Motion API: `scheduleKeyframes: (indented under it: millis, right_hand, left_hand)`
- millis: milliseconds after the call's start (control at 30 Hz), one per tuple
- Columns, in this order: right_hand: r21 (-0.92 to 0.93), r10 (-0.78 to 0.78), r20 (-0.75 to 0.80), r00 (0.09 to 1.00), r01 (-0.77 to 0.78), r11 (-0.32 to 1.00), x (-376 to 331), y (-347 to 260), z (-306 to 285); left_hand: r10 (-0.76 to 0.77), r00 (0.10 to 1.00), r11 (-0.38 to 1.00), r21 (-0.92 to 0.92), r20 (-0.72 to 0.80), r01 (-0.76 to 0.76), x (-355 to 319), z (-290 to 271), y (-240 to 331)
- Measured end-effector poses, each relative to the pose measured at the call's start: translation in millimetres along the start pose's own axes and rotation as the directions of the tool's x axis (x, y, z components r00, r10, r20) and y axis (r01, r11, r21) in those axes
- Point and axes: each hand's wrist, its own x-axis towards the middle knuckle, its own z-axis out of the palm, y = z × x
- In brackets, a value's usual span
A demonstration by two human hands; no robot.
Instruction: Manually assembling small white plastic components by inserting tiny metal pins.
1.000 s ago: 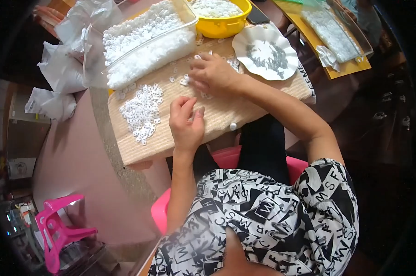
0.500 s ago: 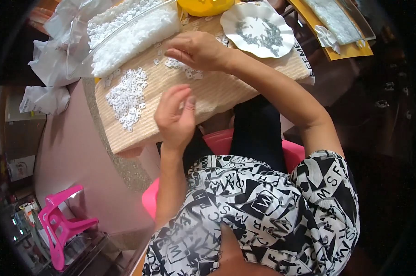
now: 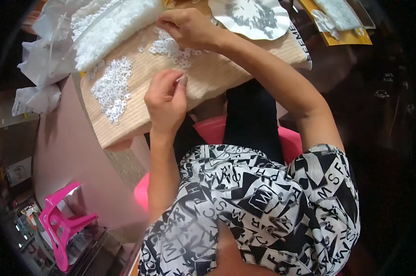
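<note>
Over the near middle of the table, my left hand [image 3: 165, 102] is closed, thumb against fingers. A small white piece [image 3: 180, 78] shows at its fingertips. My right hand [image 3: 187, 28] is farther off, fingers pinched together above a small heap of white flat pieces [image 3: 172, 49]; whatever it grips is hidden. To the left of both hands spreads a larger heap of similar white pieces with little holes [image 3: 112, 89]. A white scalloped plate [image 3: 280, 14], right of my right hand, holds small dark grey parts [image 3: 258, 22].
A clear container of white pieces [image 3: 118, 32] stands at the far left of the table, which has a ribbed beige cover [image 3: 208, 80]. Clear plastic bags [image 3: 40, 64] hang beside it. A pink stool [image 3: 63, 221] is at lower left, and a yellow envelope [image 3: 339, 37] lies far right.
The whole view has shifted, so the table sits higher in the picture. My left fingers have closed into a pinch, with a white piece now showing. My right hand stays over the small heap.
</note>
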Motion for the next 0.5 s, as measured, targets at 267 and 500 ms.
scheduleKeyframes:
  millis: [267,500]
  right_hand:
    - [0.013,0.121,-0.16,0.98,-0.12,0.993,4,4,-2]
    - [-0.016,0.162,-0.063,0.985,-0.163,0.986,-13,-23,-64]
  left_hand:
    - [0.016,1.0,0.997,0.077,-0.011,-0.015,-1,0,-12]
    - [-0.066,0.997,0.996,0.065,0.026,0.065,-4,0,-17]
